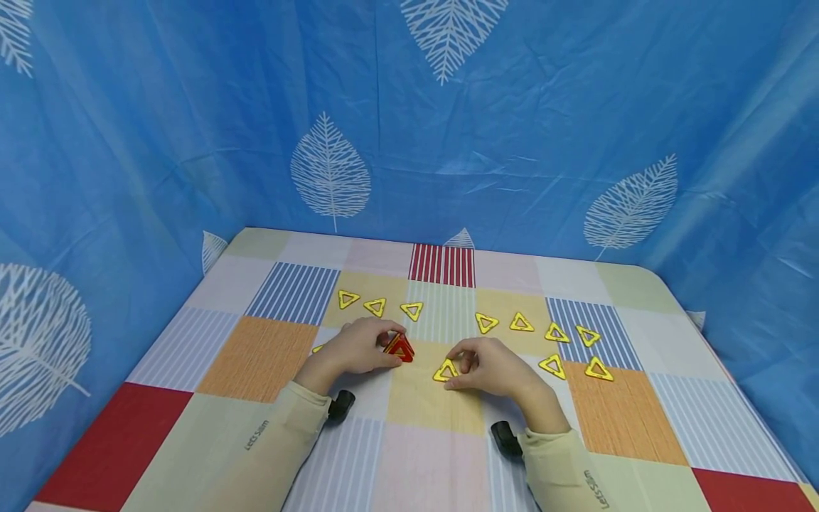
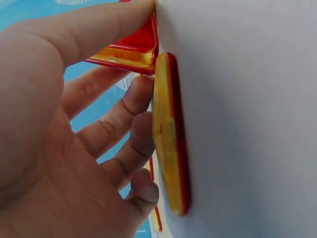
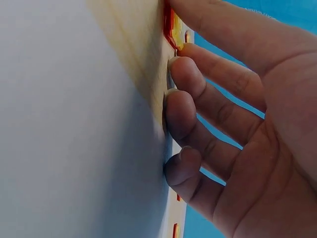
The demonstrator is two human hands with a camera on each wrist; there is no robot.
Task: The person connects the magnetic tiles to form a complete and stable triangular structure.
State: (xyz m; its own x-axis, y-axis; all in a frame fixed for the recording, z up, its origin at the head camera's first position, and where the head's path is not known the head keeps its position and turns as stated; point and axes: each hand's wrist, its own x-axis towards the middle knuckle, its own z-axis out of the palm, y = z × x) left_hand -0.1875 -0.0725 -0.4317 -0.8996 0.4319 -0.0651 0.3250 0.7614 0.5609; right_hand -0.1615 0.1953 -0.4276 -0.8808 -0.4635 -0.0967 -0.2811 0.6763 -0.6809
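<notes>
My left hand [image 1: 360,347] holds red triangular tiles [image 1: 399,347] between thumb and fingers, left of the table's middle. They lean together in a small peaked shape. In the left wrist view a red-and-yellow tile [image 2: 133,47] slants between thumb and index finger, while another tile [image 2: 171,134] lies flat beside the curled fingers. To the right, my right hand [image 1: 491,364] pinches a yellow triangular tile [image 1: 446,370] at the table surface. Its thumb and index finger grip two sides, and the right wrist view shows only the tile's edge [image 3: 173,27].
Loose yellow triangular tiles lie in a row behind the left hand, one of them the tile [image 1: 412,311]. Several more, such as this tile [image 1: 598,369], spread to the right. A patchwork cloth [image 1: 429,455] covers the table, and a blue leaf-print curtain [image 1: 486,156] surrounds it.
</notes>
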